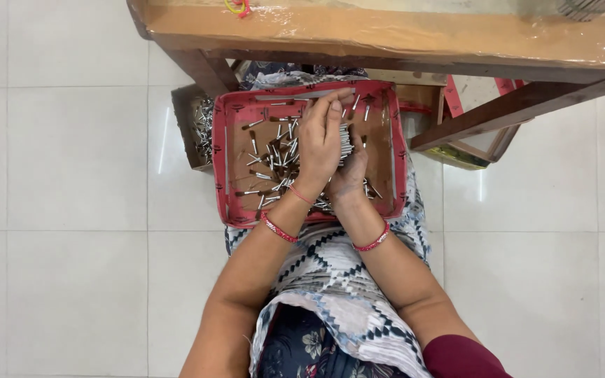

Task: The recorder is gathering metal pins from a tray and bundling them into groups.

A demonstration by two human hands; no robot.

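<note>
We are gathering a bundle of small metal pins [345, 142], light, stiff and probably slippery, best gripped round the middle, between our left hand [318, 143] cupping over it and our right hand [350, 175] clasping beneath, above the red cardboard tray [223, 168] on our lap.

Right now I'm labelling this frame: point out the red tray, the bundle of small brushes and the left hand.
red tray [221, 168], head view, left rim.
bundle of small brushes [345, 140], head view, metal ends.
left hand [320, 143], head view, back.
</note>
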